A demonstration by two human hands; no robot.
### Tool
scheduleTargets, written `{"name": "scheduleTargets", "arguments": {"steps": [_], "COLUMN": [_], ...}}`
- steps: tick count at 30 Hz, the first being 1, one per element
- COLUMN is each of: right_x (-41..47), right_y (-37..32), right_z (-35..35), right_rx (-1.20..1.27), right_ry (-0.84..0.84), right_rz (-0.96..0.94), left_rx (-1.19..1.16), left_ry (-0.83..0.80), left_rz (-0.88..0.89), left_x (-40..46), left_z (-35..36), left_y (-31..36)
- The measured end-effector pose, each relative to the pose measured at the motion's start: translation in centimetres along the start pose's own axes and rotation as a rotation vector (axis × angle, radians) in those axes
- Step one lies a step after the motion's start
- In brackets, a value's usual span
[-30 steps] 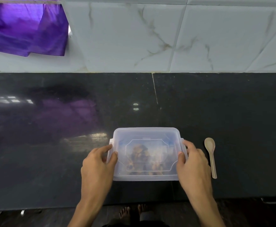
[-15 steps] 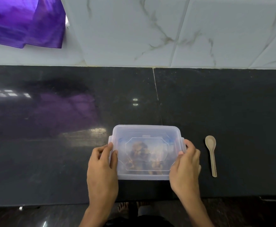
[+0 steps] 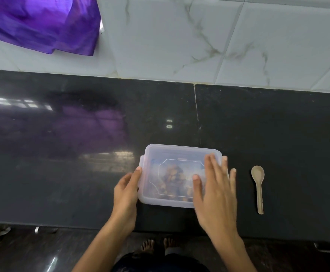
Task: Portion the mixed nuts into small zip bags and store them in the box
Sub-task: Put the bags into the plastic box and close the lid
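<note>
box (image 3: 172,173) lidded; left hand (image 3: 126,190) grip at side, right hand (image 3: 215,185) flat (on lid).

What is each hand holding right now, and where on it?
The left hand grips the lidded box at its left edge. The right hand lies flat with straight fingers over the lid's right part, gripping nothing.

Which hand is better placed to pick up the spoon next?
Right. The right hand lies open over the right end of the lidded plastic box, on the same side as the spoon. The left hand holds the box's left edge, far from the spoon.
</note>
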State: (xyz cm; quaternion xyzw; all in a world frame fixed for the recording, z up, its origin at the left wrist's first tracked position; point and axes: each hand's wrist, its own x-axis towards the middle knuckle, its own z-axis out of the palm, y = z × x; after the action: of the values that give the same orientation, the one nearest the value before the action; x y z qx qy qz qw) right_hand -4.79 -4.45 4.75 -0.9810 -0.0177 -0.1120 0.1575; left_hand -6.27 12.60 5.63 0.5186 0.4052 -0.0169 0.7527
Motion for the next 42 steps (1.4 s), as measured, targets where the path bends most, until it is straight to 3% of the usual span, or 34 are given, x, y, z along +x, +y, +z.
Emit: {"name": "scheduleTargets", "arguments": {"steps": [4,9,15,27,33,36,38,40,42], "right_x": [-0.8,-0.5,-0.5,-0.4,-0.4,-0.5,-0.1,0.6,0.9], "right_y": [-0.6,-0.5,-0.5,-0.3,-0.3,-0.2,0.6,2.1,3.5], "right_z": [1.0,1.3,1.5,2.0,1.9,1.3,0.4,-0.8,-1.4], "right_rx": [-0.105,-0.136,-0.163,-0.15,-0.024,0.328,0.64,0.943,1.199], "right_ry": [-0.03,-0.022,0.026,0.075,0.078,0.21,0.256,0.109,-0.225], "right_rz": [-0.118,-0.105,-0.117,-0.141,-0.135,0.036,0.311,0.684,0.9], "left_rx": [-0.1,-0.169,0.308,0.418,1.02,1.203,1.191,1.139,1.112], "left_ry": [-0.082,0.07,0.116,0.182,0.142,0.104,0.067,0.061,0.073], "left_rz": [-0.161,0.029,0.502,0.679,0.893,1.018,0.977,0.945,0.956], "left_x": [-0.3,0.3,-0.9,-0.8,-0.1,0.7,0.8,0.7,0.6], "left_z": [0.1,-0.5,0.2,1.0,1.9,2.3,2.3,2.2,2.2], "left_y": [1.0,1.2,0.5,-0.9,-1.1,-1.3,-1.2,-1.3,-1.3]}}
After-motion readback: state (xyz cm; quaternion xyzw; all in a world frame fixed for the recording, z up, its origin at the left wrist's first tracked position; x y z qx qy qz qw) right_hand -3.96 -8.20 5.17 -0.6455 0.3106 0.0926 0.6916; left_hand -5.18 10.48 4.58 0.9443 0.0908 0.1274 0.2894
